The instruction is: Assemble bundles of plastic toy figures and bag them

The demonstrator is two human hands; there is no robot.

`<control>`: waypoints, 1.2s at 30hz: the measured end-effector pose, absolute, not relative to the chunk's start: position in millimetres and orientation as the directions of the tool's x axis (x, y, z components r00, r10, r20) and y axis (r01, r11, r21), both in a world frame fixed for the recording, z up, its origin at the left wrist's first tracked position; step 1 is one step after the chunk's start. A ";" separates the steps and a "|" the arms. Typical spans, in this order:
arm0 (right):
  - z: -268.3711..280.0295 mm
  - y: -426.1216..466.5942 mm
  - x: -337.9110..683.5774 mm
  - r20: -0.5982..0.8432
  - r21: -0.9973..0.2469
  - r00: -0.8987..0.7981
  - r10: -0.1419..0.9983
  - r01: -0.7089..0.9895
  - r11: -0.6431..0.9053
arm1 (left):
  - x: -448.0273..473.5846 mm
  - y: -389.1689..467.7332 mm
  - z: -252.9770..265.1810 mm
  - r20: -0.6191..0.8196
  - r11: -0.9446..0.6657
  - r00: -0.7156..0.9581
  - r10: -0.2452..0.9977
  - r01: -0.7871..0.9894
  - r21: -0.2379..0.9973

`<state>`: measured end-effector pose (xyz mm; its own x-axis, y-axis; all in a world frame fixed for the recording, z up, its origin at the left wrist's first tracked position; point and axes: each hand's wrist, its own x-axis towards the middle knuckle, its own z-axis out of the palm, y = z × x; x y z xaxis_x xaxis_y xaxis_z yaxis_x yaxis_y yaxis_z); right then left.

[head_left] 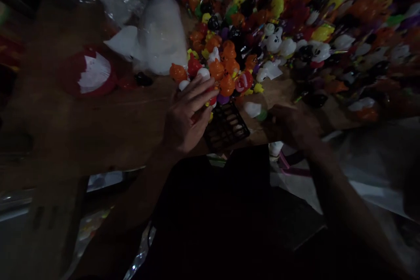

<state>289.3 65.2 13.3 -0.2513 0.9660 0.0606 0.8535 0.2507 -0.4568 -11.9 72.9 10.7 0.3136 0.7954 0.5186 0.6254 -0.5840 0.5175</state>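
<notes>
My left hand (187,116) lies with its fingers stretched out over the near left side of a cluster of small plastic figures (227,84), touching some of them. Orange pumpkin shapes, white ghost-like heads and a red figure with an open mouth (243,82) make up this cluster. Under its near side is a black grid tray (226,127), partly covered by the figures and my hand. Dark and blurred, my right hand (292,123) is curled at the table edge. Just left of its fingertips lies a white and green piece (255,110); whatever the fingers hold is hidden.
A large heap of similar toys (295,22) spreads over the back and right of the wooden table (138,122). At the left are a filled clear plastic bag (164,35), a red round container (88,72) with white paper, and a small black piece (143,79).
</notes>
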 end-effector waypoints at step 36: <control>-23.1 27.7 223.6 0.206 -0.691 -0.058 0.977 0.698 0.187 | -16.0 75.0 6.2 0.559 -0.634 0.361 0.747 0.639 0.435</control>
<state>223.6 27.7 -23.1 -0.0577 0.9768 0.2063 0.6984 0.1871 -0.6908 -16.0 75.0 6.2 0.3610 0.7466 0.5589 0.6390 -0.6345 0.4348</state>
